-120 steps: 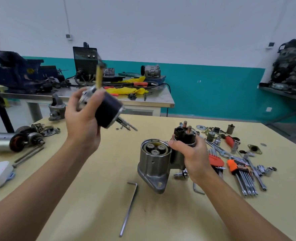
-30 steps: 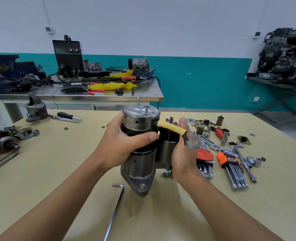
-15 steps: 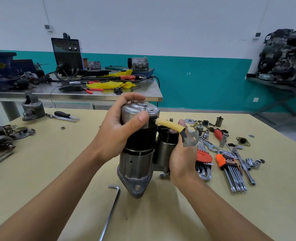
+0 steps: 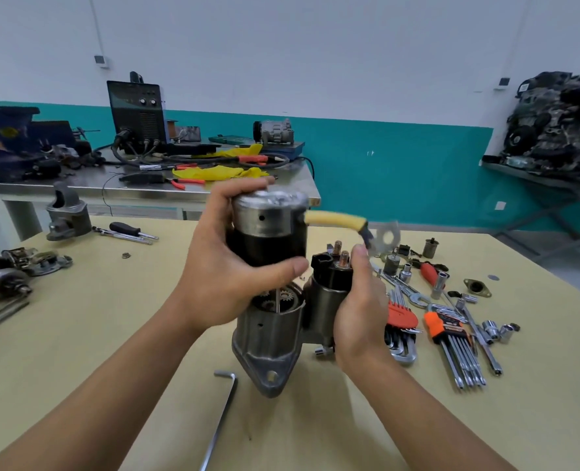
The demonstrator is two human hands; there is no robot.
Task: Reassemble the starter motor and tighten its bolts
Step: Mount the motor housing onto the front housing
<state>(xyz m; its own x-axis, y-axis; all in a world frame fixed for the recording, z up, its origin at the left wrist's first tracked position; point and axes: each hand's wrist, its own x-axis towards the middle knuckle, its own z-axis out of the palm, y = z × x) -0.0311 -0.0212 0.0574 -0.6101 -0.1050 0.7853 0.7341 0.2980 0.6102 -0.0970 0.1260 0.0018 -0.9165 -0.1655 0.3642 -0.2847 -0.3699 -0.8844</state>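
My left hand (image 4: 225,283) grips the black and silver motor body (image 4: 270,229) and holds it just above the grey gear housing (image 4: 270,338). In the gap between them show the small gears (image 4: 283,295) and a thin shaft. A yellow-sleeved lead with a flat metal terminal (image 4: 385,236) sticks out to the right from the motor body. My right hand (image 4: 361,311) wraps round the solenoid (image 4: 329,287) with its copper studs, beside the housing, which stands on the yellow table (image 4: 88,334).
A long hex key (image 4: 222,416) lies in front of the housing. Orange hex key sets (image 4: 446,338), spanners, sockets and small parts crowd the table to the right. An armature and end cover (image 4: 37,261) lie at far left, with a screwdriver (image 4: 130,229) behind. A steel bench stands beyond.
The motor body, seated on the housing a second ago, has been lifted off it by my left hand, so the gears show again. My right hand let go of the yellow lead and holds the solenoid.
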